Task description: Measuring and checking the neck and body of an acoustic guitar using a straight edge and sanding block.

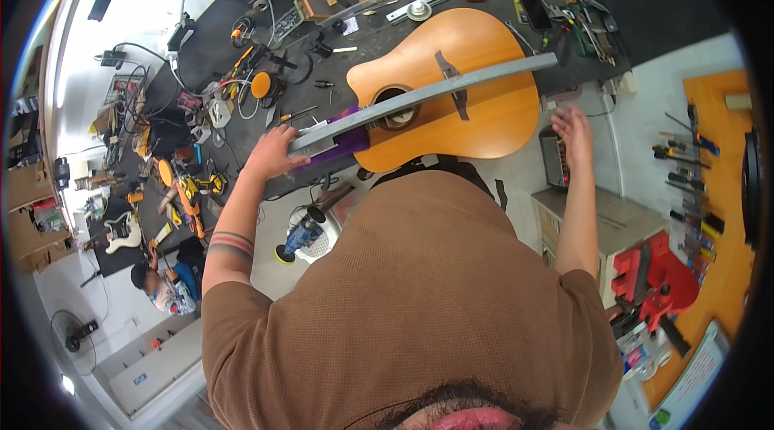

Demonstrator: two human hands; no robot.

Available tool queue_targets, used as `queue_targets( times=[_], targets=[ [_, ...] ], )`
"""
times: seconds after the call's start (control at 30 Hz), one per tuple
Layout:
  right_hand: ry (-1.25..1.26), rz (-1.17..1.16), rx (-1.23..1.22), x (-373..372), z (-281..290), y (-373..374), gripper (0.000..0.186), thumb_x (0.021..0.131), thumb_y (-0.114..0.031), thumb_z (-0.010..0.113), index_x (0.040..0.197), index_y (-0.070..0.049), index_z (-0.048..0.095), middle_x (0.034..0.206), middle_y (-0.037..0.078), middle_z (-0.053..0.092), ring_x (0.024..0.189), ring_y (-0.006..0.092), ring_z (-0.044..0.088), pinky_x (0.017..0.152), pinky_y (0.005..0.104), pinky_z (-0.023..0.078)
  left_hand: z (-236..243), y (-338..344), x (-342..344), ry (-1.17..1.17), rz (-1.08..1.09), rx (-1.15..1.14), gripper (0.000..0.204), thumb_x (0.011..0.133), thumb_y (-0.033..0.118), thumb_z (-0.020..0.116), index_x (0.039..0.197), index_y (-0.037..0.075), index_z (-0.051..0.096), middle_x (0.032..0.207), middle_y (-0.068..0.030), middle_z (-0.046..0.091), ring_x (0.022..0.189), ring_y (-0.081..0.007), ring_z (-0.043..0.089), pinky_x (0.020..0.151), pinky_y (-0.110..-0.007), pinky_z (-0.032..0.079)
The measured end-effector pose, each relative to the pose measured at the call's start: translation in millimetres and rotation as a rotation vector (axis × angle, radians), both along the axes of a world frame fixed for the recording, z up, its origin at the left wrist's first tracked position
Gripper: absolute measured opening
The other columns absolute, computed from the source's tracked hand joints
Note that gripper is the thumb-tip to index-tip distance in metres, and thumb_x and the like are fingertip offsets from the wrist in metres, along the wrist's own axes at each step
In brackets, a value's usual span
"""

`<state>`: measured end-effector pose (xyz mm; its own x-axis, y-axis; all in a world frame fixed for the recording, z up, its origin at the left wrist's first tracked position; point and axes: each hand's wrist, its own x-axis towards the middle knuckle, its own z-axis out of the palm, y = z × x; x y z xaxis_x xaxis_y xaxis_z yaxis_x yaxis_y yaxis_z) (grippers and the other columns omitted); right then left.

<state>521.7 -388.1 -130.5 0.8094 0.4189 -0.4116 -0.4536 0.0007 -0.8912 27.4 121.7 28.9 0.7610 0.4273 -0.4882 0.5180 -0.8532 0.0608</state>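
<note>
An acoustic guitar (504,119) with a honey-coloured top lies on its back on the dark workbench. A long grey metal straightedge bar (500,73) runs slantwise over the body, across the soundhole (397,114) and past the bridge (456,93). At the bar's left end, my left hand (274,154) is closed around it, thumb on the near side. Purple material (348,144) shows beneath the bar by the neck. My right hand (572,135) is raised off the guitar's lower right end, fingers apart, holding nothing.
Tools, cables and small parts crowd the bench (339,79) behind and left. A grey cabinet (597,212) and a red vise (657,277) stand at my right, near a tool board (717,172). A blue power tool (305,235) sits low. Another person (165,285) works far left.
</note>
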Motion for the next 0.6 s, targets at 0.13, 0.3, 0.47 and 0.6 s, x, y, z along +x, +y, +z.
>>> queue_targets(
  times=[0.13, 0.3, 0.47, 0.6],
  targets=[
    [0.039, -0.175, -0.076, -112.6, -38.8, -81.3, 0.043, 0.107, -0.011, 0.051, 0.147, 0.001, 0.046, 0.136, 0.020, 0.061, 0.109, 0.0282, 0.071, 0.093, 0.0381, 0.059, 14.2, -4.4, 1.6, -0.322, -0.152, 0.134, 0.080, 0.085, 0.057, 0.080, 0.145, 0.009, 0.057, 0.147, -0.0159, 0.058, 0.138, -0.0387, 0.053, 0.116, -0.051, 0.041],
    [-0.181, -0.146, -0.534, -345.0, -176.8, -225.5, 0.036, 0.102, -0.010, 0.053, 0.137, -0.004, 0.055, 0.123, 0.014, 0.064, 0.098, 0.0240, 0.069, 0.078, 0.0382, 0.058, 50.8, -86.7, 64.4, -0.905, -0.355, 0.025, 0.062, 0.088, 0.040, 0.078, 0.136, 0.004, 0.062, 0.144, -0.0175, 0.060, 0.134, -0.0409, 0.054, 0.114, -0.050, 0.040],
    [0.786, 0.530, -0.769, -585.0, -233.1, -302.1, 0.031, 0.101, -0.015, 0.066, 0.130, -0.005, 0.066, 0.110, 0.019, 0.075, 0.093, 0.0320, 0.074, 0.076, 0.0465, 0.061, -5.4, -254.0, 93.3, -1.126, -0.527, -0.461, 0.051, 0.088, 0.021, 0.078, 0.133, 0.002, 0.062, 0.137, -0.0201, 0.062, 0.128, -0.0416, 0.056, 0.111, -0.050, 0.044],
    [0.564, 0.526, -0.761, -666.1, -203.9, -291.6, 0.019, 0.092, -0.013, 0.073, 0.111, -0.013, 0.076, 0.100, 0.009, 0.077, 0.094, 0.0267, 0.072, 0.082, 0.0456, 0.058, -13.5, -364.6, 90.5, -0.867, -0.956, -0.473, 0.050, 0.087, 0.017, 0.082, 0.132, 0.004, 0.063, 0.137, -0.0166, 0.062, 0.130, -0.0416, 0.056, 0.112, -0.050, 0.044]
  ],
)
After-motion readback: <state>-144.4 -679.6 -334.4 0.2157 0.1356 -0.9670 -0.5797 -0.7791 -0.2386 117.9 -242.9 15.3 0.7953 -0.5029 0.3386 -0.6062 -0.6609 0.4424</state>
